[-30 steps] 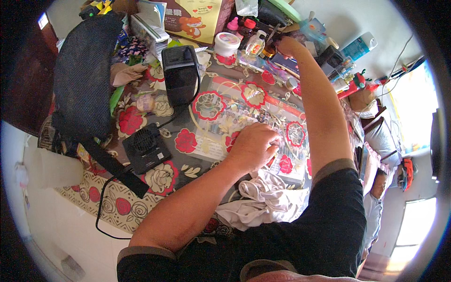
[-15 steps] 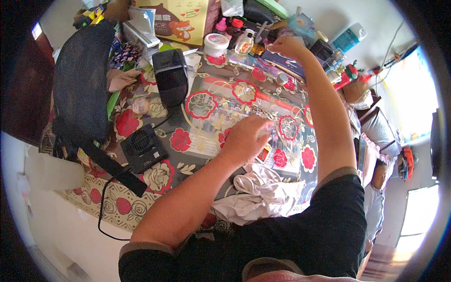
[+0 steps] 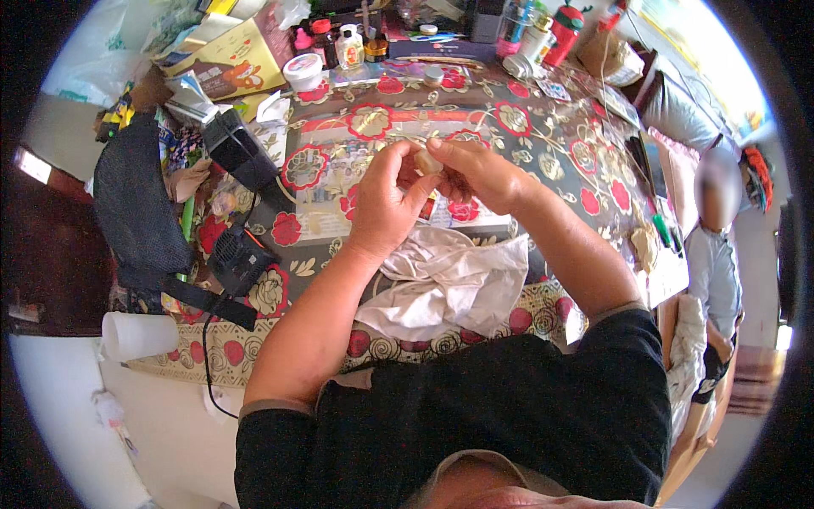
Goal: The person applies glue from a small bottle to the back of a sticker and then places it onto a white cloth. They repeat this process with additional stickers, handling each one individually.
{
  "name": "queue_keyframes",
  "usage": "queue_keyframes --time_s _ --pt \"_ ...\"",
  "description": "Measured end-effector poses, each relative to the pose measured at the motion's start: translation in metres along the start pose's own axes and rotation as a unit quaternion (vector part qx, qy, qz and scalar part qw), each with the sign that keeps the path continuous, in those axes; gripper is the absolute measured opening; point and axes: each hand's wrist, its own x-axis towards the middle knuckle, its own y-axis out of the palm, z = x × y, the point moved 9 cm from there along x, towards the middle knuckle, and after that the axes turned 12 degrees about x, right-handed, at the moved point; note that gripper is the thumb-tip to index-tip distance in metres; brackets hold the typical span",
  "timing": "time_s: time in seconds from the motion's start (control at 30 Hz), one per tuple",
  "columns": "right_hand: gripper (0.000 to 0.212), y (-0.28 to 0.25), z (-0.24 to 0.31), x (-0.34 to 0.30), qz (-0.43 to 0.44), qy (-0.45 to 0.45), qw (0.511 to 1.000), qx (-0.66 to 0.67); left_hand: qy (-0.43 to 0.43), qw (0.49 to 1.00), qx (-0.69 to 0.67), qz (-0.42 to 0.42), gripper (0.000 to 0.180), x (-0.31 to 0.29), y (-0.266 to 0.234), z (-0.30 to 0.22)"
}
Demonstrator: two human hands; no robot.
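Observation:
Over the middle of the flowered tablecloth, my left hand (image 3: 381, 199) and my right hand (image 3: 483, 174) meet at the fingertips. Between them is a small pale object (image 3: 426, 162), mostly covered by fingers, so its kind does not show. My left fingers curl around it from one side, and the right thumb and fingers close on it from the other. Just below the hands lies a crumpled whitish cloth (image 3: 458, 284), touched by neither. Flat printed sheets (image 3: 326, 199) lie under the clear table cover.
At the back stand a white tub (image 3: 303, 73), a clear pump bottle (image 3: 348, 48) and a red bottle (image 3: 565, 36). A small round tin (image 3: 434, 76) sits nearer. Black devices (image 3: 242, 148), a cable and a dark mesh bag (image 3: 140, 204) occupy the left. Another person (image 3: 715, 271) is at right.
My right hand has come back from the items at the table's rear to meet my left hand at the small pale object. The view has shifted, and another person shows at right.

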Motion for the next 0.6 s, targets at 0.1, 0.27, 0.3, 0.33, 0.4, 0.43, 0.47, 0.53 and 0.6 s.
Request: queue_keyframes --time_s 0.1,0.27,0.3,0.33,0.4,0.43,0.47,0.53,0.6 --pt "0.05 0.009 0.0 -0.016 -0.034 -0.002 0.999 0.037 0.028 0.997 0.076 0.008 0.028 -0.004 -0.002 -0.021" --pt "0.046 0.009 0.008 -0.033 -0.057 -0.076 0.995 0.042 -0.002 0.999 0.024 0.026 0.022 -0.007 0.01 -0.022" --pt "0.037 0.009 0.013 -0.037 -0.071 -0.102 0.992 0.015 -0.031 0.999 -0.018 0.034 0.023 -0.008 0.013 -0.015" --pt "0.034 0.006 0.019 -0.04 -0.085 -0.148 0.985 -0.037 -0.057 0.996 -0.056 0.047 0.022 -0.009 0.016 -0.012" --pt "0.03 0.007 0.032 -0.048 -0.115 -0.232 0.956 -0.14 -0.115 0.982 -0.134 0.072 0.021 -0.016 0.022 -0.005" --pt "0.025 0.001 0.032 -0.054 -0.145 -0.198 0.95 -0.195 -0.112 0.976 -0.165 0.088 0.021 -0.016 0.025 -0.003" --pt "0.024 0.001 0.031 -0.054 -0.134 -0.195 0.952 -0.193 -0.111 0.976 -0.164 0.089 0.022 -0.016 0.026 -0.004" --pt "0.023 -0.002 0.029 -0.051 -0.112 -0.189 0.957 -0.188 -0.11 0.977 -0.159 0.09 0.022 -0.015 0.026 -0.006" --pt "0.019 -0.005 0.024 -0.045 -0.081 -0.175 0.969 -0.156 -0.09 0.98 -0.154 0.083 0.023 -0.012 0.025 -0.009"
